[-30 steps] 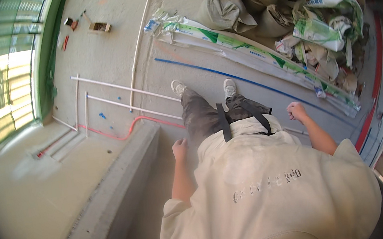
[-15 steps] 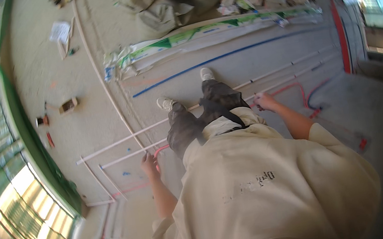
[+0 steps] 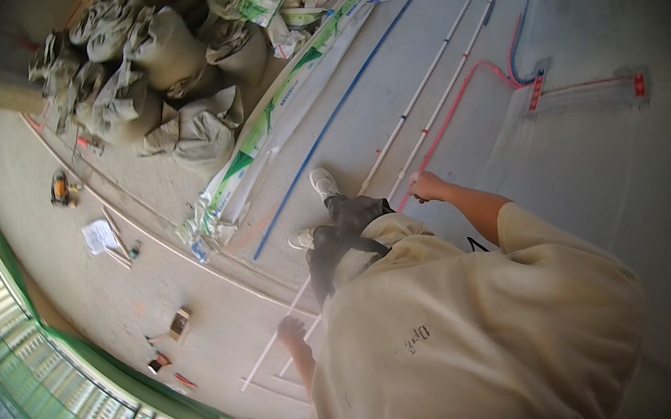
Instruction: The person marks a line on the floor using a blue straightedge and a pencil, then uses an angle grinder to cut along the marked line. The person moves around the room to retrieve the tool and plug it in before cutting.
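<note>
pipes (image 3: 446,93), white, laid as a near-parallel pair on the floor (image 3: 61,285), are among the items nearest both hands. their long axis runs aslant from lower left of the frame to upper right, passing behind the person's legs (image 3: 347,225). the right hand (image 3: 428,187), near centre, is the nearer to the long upper-right stretch; from its fingers the pipes lead upward and to the right, a red conduit (image 3: 458,98) running just beside them. hand and pipes come close in this line of sight; contact cannot be confirmed. right fingers: curled together, no item seen in them. the left hand (image 3: 291,330), left of centre, appears over the shorter lower-left stretch; it is blurred, and whether its fingers are apart or together cannot be told.

containers: grey sacks (image 3: 165,53), upper left, heaped, contents not visible. long white-and-green plastic wrapping (image 3: 276,114), aslant beside the sacks; what it holds cannot be told. a blue pipe (image 3: 338,112) lies between wrapping and pipes. small brown box (image 3: 180,323), left of frame, contents too small to identify. red box (image 3: 640,84), upper right, interior unreadable.
</note>
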### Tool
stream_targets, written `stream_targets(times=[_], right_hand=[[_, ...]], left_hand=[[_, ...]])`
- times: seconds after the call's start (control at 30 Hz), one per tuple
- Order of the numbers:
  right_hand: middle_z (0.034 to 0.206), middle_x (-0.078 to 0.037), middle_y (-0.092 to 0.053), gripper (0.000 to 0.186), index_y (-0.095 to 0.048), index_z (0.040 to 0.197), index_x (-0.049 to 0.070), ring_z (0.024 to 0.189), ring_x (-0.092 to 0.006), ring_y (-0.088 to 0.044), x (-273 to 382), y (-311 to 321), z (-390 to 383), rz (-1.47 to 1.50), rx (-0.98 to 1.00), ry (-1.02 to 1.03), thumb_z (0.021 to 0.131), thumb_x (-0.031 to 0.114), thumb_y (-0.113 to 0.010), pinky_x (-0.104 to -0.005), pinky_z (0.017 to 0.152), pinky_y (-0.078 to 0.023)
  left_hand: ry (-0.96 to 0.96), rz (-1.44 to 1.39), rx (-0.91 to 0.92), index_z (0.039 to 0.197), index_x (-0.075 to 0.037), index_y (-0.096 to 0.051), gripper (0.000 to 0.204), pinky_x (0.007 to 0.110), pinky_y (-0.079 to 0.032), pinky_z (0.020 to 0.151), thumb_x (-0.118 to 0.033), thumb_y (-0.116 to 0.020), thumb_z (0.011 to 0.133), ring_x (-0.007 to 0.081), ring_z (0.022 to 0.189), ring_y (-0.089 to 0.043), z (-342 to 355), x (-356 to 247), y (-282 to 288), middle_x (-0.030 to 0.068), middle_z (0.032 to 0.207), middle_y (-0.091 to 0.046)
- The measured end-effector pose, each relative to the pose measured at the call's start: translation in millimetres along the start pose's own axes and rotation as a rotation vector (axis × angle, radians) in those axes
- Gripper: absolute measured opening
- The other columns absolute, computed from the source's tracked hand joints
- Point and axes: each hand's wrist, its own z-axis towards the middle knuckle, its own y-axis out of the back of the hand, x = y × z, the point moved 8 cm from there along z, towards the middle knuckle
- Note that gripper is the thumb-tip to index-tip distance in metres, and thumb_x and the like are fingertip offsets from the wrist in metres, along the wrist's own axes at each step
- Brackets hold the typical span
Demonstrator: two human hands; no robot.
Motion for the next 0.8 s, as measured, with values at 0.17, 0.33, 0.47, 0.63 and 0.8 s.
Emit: stream_targets(times=[0.17, 0.33, 0.47, 0.63, 0.8], right_hand=[[0.073, -0.013, -0.076, 0.019, -0.076, 0.083, 0.0, 0.058, -0.0227, -0.075, -8.0, -7.1, 22.2, 0.184, 0.021, -0.002, 0.087, 0.015, -0.064, -0.0388, 0.057, -0.06], [0.073, -0.012, -0.073, 0.019, -0.075, 0.092, -0.001, 0.059, -0.0215, -0.072, -19.2, -11.6, 50.8, 0.328, -0.052, -0.046, 0.088, 0.015, -0.064, -0.0356, 0.054, -0.057], [0.074, -0.01, -0.069, 0.017, -0.072, 0.094, 0.0, 0.057, -0.0193, -0.068, -31.4, -23.1, 60.5, 0.442, -0.014, -0.107, 0.089, 0.014, -0.065, -0.0343, 0.051, -0.053], [0.074, -0.008, -0.065, 0.012, -0.069, 0.093, 0.0, 0.057, -0.0186, -0.064, -31.4, -31.1, 54.9, 0.459, 0.021, -0.106, 0.091, 0.012, -0.065, -0.0344, 0.05, -0.051], [0.074, -0.008, -0.064, 0.011, -0.065, 0.09, 0.001, 0.057, -0.0188, -0.063, -19.6, -42.8, 47.1, 0.465, -0.023, -0.119, 0.092, 0.012, -0.065, -0.0345, 0.049, -0.049]], left_hand=[[-0.079, 0.115, 0.019, 0.134, -0.002, -0.069, 0.043, 0.036, -0.057, 0.071, -0.034, -0.068, 0.105, 0.0211, 0.091, -0.075, -18.3, -54.4, -17.3, 0.01, 0.107, -0.076], [-0.13, 0.229, -0.033, 0.133, 0.0, -0.071, 0.043, 0.034, -0.057, 0.071, -0.032, -0.07, 0.103, 0.02, 0.089, -0.075, -54.9, -80.3, -11.4, 0.01, 0.106, -0.077], [-0.093, 0.245, -0.071, 0.133, 0.001, -0.071, 0.044, 0.036, -0.057, 0.075, -0.032, -0.069, 0.104, 0.0218, 0.09, -0.076, -72.2, -78.5, -3.0, 0.0122, 0.109, -0.078], [-0.073, 0.253, -0.046, 0.134, 0.001, -0.071, 0.044, 0.037, -0.058, 0.075, -0.032, -0.069, 0.104, 0.022, 0.091, -0.076, -69.7, -67.4, -0.4, 0.0129, 0.111, -0.078], [-0.099, 0.218, -0.003, 0.133, 0.001, -0.071, 0.044, 0.036, -0.057, 0.075, -0.032, -0.069, 0.104, 0.0216, 0.092, -0.077, -48.8, -55.9, 9.3, 0.0118, 0.111, -0.078]])
